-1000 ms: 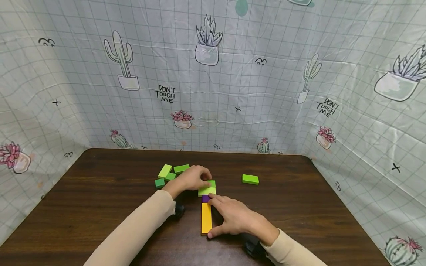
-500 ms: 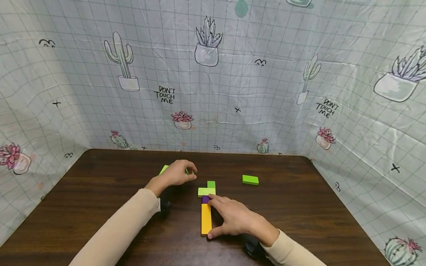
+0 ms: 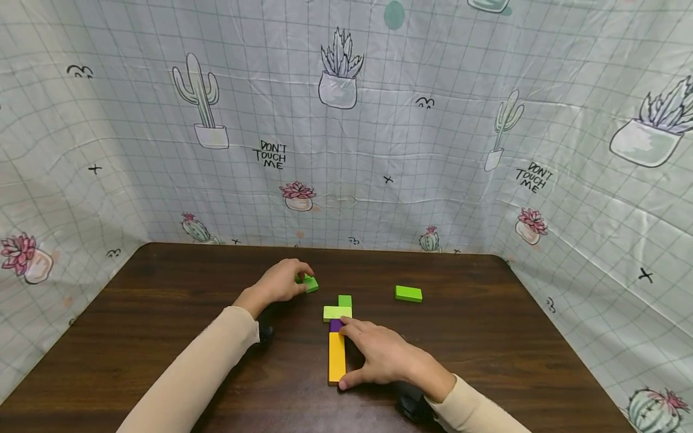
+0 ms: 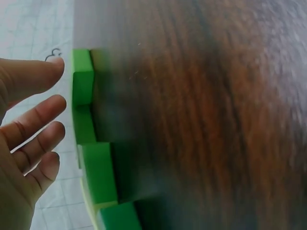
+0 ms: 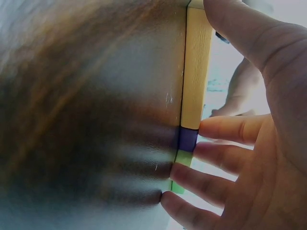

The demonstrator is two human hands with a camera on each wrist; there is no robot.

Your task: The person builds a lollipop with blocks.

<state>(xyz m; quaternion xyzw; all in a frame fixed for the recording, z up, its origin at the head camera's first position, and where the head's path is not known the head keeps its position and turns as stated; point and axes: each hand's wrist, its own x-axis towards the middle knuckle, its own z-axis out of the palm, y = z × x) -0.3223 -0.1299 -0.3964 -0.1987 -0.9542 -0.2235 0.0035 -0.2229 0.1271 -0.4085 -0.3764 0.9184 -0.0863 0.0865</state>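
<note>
My left hand [image 3: 277, 281] is over a group of green blocks at the table's back left, its thumb and fingertips close around a bright green block [image 3: 311, 284]. In the left wrist view the fingers are loosely bent, just short of the green blocks [image 4: 100, 172]; contact cannot be told. My right hand [image 3: 381, 355] lies along a row of blocks. Its thumb touches the near end of the long orange block [image 3: 337, 359], and its fingertips rest against the side by the purple block [image 3: 336, 325]. Beyond come a lime block [image 3: 337, 313] and a small green block [image 3: 344, 300].
A bright green block [image 3: 408, 293] lies alone right of the row. Behind the dark wooden table [image 3: 471, 313] hangs a printed cloth [image 3: 346, 144]. A dark green block [image 4: 120, 217] sits at the near end of the left group, mostly covered by my hand in the head view.
My left hand has left the small green block at the row's far end and moved left to the group. One green block there has shifted slightly right. The right hand stays put.
</note>
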